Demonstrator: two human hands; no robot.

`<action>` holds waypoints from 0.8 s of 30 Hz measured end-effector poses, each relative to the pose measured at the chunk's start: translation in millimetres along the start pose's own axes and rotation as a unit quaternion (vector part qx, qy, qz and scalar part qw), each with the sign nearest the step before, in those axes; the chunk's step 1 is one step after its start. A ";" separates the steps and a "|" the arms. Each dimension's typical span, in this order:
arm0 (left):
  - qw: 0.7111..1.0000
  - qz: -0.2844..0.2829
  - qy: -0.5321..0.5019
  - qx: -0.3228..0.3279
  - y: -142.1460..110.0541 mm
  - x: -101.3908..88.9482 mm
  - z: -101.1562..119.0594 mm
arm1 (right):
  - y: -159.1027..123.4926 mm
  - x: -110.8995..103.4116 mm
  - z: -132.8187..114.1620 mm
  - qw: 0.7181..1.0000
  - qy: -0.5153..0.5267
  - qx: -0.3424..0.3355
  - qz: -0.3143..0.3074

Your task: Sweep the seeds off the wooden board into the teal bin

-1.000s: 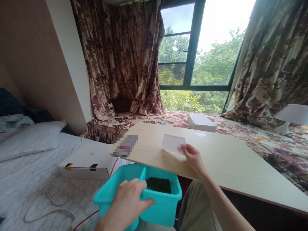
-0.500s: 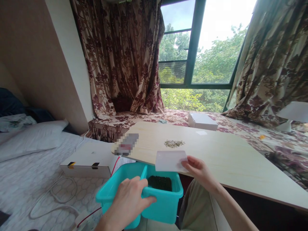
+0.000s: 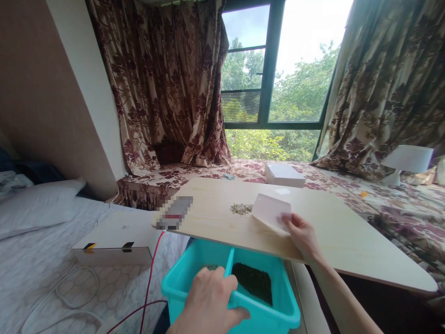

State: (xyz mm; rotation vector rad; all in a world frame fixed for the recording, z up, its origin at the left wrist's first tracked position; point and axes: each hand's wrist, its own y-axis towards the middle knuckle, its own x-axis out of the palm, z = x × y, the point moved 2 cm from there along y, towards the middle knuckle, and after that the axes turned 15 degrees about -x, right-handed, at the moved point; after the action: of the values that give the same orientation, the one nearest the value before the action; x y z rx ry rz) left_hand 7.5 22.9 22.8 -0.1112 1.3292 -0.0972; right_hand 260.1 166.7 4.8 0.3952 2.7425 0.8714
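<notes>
My left hand is closed over the near edge of a turquoise two-compartment tub, beside its divider. Dark, fine loose material lies in the tub's right compartment. The left compartment is partly covered by my hand; a little pale matter shows at its bottom. In my right hand, a thin white plastic scraper is pinched by its right edge, tilted over the tabletop. A small pile of mixed greenish and pale grains lies just left of the scraper, which hides part of it.
The pale wooden table overhangs the tub's far side. A blurred-out device with a red cable sits at its left end. White boxes stand on the bed and windowsill. A lamp is at right.
My right hand has moved the scraper up and right, from in front of the grains to their right side. The tub appears further right and nearer, with my left hand still on it.
</notes>
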 end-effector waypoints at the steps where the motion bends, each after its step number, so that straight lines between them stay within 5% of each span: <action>1: 1.000 -0.001 -0.001 0.007 -0.2 1.9 3.3 | -1.5 2.3 0.8 1.000 -0.002 0.000 -0.003; 24: 0.999 -0.019 0.011 0.036 -1.2 -0.6 19.7 | 6.7 40.0 -4.3 0.994 0.065 -0.027 -0.081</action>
State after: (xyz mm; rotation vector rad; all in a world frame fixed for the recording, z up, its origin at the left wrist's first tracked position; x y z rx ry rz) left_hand 26.5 22.3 28.2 -0.0744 1.3440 -0.1802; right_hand 222.6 182.6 6.5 0.1062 2.8120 0.9579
